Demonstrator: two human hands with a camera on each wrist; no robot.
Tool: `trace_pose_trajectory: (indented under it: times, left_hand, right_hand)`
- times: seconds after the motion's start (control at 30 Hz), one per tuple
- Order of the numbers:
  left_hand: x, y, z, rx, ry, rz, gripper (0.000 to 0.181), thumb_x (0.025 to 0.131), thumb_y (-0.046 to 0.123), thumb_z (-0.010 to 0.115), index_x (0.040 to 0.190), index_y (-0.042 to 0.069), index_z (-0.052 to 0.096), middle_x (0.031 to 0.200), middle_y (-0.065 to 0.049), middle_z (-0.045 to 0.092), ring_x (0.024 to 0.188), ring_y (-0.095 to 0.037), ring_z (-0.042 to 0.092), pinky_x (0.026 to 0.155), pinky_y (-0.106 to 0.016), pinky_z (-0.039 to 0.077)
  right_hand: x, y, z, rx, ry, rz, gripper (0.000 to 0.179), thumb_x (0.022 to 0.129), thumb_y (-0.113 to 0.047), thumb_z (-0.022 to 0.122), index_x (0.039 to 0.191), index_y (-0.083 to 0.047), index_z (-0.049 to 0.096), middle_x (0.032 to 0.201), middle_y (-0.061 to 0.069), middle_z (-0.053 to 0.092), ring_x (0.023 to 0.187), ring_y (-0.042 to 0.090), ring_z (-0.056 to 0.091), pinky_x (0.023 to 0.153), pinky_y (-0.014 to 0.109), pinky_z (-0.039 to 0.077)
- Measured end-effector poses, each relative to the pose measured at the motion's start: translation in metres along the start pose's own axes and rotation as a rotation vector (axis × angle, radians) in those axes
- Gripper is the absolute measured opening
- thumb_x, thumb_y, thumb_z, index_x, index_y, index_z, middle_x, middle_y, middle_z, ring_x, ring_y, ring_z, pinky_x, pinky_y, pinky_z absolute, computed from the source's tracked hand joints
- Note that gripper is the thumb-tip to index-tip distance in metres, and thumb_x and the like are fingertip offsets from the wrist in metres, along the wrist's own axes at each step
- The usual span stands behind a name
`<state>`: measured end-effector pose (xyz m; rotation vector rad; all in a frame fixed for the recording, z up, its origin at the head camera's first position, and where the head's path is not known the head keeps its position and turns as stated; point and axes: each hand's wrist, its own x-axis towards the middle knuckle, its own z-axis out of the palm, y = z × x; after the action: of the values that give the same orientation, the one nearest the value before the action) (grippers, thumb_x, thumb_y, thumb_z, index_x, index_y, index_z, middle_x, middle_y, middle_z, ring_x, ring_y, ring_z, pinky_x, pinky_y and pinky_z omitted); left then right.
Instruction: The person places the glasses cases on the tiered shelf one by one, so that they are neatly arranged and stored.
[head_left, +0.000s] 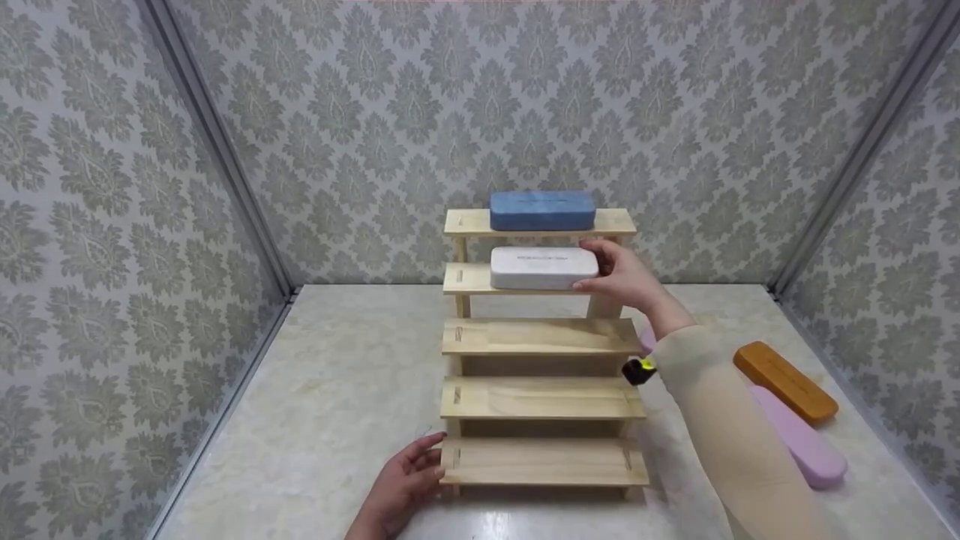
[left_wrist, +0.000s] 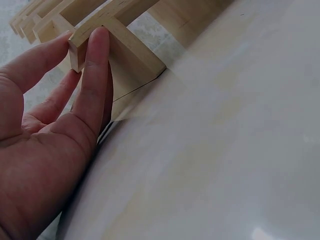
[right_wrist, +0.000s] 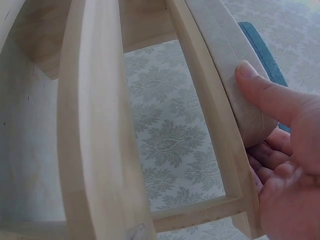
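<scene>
A wooden step rack [head_left: 540, 336] with several tiers stands in the middle of the table. On its second tier from the top lies a white glasses case [head_left: 544, 268] with small lettering. My right hand [head_left: 630, 279] holds that case by its right end; in the right wrist view the thumb [right_wrist: 246, 70] lies along the front and the other fingers go behind. At the lower left, my left hand [head_left: 405, 480] grips the left end of the lowest tier, with fingertips at the board's corner [left_wrist: 76, 52] in the left wrist view. A blue glasses case [head_left: 542, 211] rests on the top tier.
To the right of the rack, an orange glasses case [head_left: 785, 381] and a pink one [head_left: 806, 446] lie on the table [head_left: 337, 375], the pink partly behind the right sleeve [head_left: 731, 427]. A small black device [head_left: 637, 371] shows beside the right forearm. Patterned walls enclose the table.
</scene>
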<state>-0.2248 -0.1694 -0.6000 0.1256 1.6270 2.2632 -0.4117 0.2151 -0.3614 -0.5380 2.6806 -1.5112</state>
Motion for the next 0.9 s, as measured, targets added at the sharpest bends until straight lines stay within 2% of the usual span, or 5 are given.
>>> trace_pose_trajectory:
  times: [0.17, 0.57, 0.73, 0.9]
  left_hand:
    - [0.0, 0.0, 0.0, 0.004, 0.003, 0.004, 0.069, 0.095, 0.003, 0.067, 0.156, -0.003, 0.035, 0.128, -0.006, 0.067, 0.111, -0.017, 0.067, 0.088, -0.032, 0.059]
    - [0.0, 0.0, 0.0, -0.012, -0.013, 0.0, 0.068, 0.096, 0.004, 0.066, 0.156, -0.002, 0.035, 0.128, -0.005, 0.067, 0.112, -0.018, 0.068, 0.088, -0.033, 0.059]
    - [0.0, 0.0, -0.001, 0.0, -0.031, 0.013, 0.067, 0.097, 0.005, 0.066, 0.156, -0.002, 0.035, 0.128, -0.006, 0.067, 0.109, -0.017, 0.068, 0.085, -0.031, 0.059]
    - [-0.001, -0.001, -0.002, 0.004, -0.036, 0.016, 0.066, 0.097, 0.005, 0.066, 0.155, -0.002, 0.037, 0.129, -0.005, 0.067, 0.107, -0.016, 0.069, 0.082, -0.03, 0.059]
  right_hand:
    - [-0.002, 0.0, -0.001, -0.01, -0.001, 0.001, 0.082, 0.087, -0.012, 0.082, 0.156, -0.003, 0.039, 0.147, 0.023, 0.053, 0.124, 0.031, 0.055, 0.097, 0.028, 0.047]
    - [-0.005, 0.0, -0.005, 0.022, -0.014, -0.006, 0.081, 0.088, -0.005, 0.08, 0.156, 0.001, 0.037, 0.155, 0.024, 0.047, 0.14, 0.037, 0.049, 0.117, 0.049, 0.041]
    - [-0.011, 0.006, -0.01, 0.067, -0.021, -0.021, 0.076, 0.091, -0.003, 0.076, 0.156, 0.003, 0.036, 0.159, 0.025, 0.041, 0.146, 0.04, 0.043, 0.121, 0.052, 0.036]
    - [-0.018, 0.011, -0.015, 0.073, 0.001, -0.05, 0.071, 0.093, -0.004, 0.073, 0.154, 0.005, 0.038, 0.158, 0.026, 0.041, 0.146, 0.042, 0.042, 0.122, 0.053, 0.033]
